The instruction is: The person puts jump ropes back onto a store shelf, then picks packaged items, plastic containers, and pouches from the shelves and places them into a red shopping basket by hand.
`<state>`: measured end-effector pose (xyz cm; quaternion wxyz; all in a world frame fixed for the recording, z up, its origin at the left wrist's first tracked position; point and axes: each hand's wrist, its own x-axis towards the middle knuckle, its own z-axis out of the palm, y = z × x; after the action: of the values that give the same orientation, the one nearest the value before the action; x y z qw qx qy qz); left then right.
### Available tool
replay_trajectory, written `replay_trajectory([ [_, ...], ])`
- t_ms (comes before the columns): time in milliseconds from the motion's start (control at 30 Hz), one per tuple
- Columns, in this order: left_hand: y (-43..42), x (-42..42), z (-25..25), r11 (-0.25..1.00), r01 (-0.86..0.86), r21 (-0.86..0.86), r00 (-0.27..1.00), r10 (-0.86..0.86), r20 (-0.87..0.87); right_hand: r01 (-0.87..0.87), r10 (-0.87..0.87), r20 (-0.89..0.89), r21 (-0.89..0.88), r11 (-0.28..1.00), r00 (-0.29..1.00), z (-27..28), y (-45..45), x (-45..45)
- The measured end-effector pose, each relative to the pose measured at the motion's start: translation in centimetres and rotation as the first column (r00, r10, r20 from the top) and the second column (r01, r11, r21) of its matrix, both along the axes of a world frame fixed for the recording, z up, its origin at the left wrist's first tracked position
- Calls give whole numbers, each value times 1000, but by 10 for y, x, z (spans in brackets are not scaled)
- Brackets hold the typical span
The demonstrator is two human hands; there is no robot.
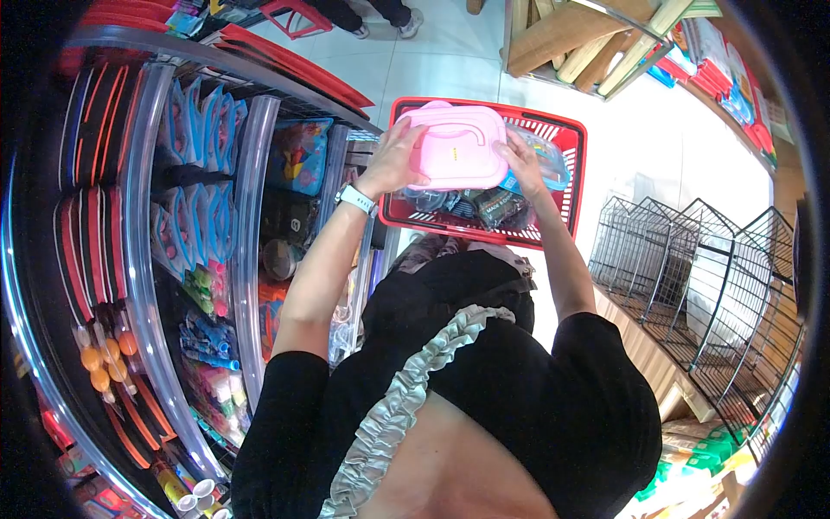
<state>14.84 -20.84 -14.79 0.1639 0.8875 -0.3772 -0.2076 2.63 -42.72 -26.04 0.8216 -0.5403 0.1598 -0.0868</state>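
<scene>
A pink plastic box [462, 164] with a handle on its lid is held level over the red shopping basket [571, 138]. My left hand [396, 160] grips the box's left side, fingers over the edge. On the opposite side, my right hand [522, 164] has its fingers against the right edge. Under and beside the box, the basket holds a clear container with a blue part [549, 160] and a dark package [503, 210]. Other items lower in the basket are partly hidden by the box.
Shelves of packaged goods [203, 130] line the left, with clear plastic edge rails. Wire racks [692, 268] stand at the right. A bin of long wooden pieces [588, 43] is at the back right. Another person's shoes [410, 23] and a red stool [298, 17] show at the top.
</scene>
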Motion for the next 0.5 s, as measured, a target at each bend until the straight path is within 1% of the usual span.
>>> replay_trajectory([
  [100,1,-3,0,1000,-17,2,1000,17,-17,10,-11,-16,-36,999,1000,-1,2,-1],
  [500,10,-11,-3,998,-59,-23,998,59,-11,-9,10,9,-49,999,1000,3,7,-3],
])
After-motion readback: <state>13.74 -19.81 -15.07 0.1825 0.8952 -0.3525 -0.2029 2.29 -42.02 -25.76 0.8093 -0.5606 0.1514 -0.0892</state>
